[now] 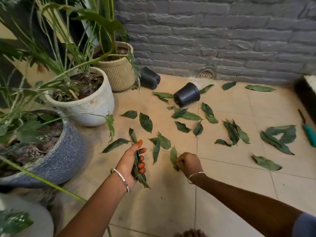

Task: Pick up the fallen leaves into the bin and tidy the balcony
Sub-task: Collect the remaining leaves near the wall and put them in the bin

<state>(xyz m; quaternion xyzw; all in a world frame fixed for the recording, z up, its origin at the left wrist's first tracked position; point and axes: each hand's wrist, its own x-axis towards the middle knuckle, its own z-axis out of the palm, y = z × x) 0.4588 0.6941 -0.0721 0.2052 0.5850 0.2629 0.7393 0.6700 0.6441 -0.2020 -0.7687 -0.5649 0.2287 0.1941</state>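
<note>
Green fallen leaves (pixel 209 112) lie scattered over the beige floor tiles (pixel 230 177). My left hand (pixel 131 161) grips a small bunch of leaves (pixel 139 175), palm turned up, low in the middle of the view. Just to its right my right hand (pixel 189 163) pinches a single leaf (pixel 174 157) by one end. More leaves lie right above both hands. No bin is in view.
Potted plants stand along the left: a blue-grey pot (pixel 63 158), a white pot (pixel 92 103), a woven pot (pixel 119 72). Two black plastic pots (pixel 187 94) (pixel 149 77) lie tipped near the grey stone wall (pixel 222 40). A teal-handled tool (pixel 309 134) lies at right.
</note>
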